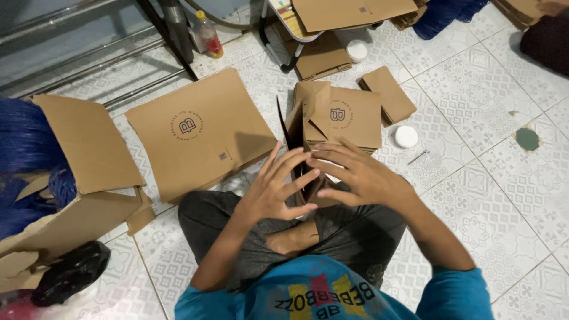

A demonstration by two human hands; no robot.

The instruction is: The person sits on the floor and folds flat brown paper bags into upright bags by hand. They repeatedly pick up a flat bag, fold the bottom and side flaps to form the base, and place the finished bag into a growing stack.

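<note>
Box [308,139] – matt brown cardboard; floor [486,83] – glossy patterned tile.

Both my forearms reach forward over my crossed legs. My left hand [274,191] is spread, fingers fanned and pointing ahead. My right hand [358,178] faces it, fingers extended leftward, fingertips nearly meeting my left's.

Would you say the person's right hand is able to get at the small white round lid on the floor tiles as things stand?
Probably yes: the white lid lies on bare tile beyond the right hand, with nothing between, though that hand is on the cardboard box.
</note>
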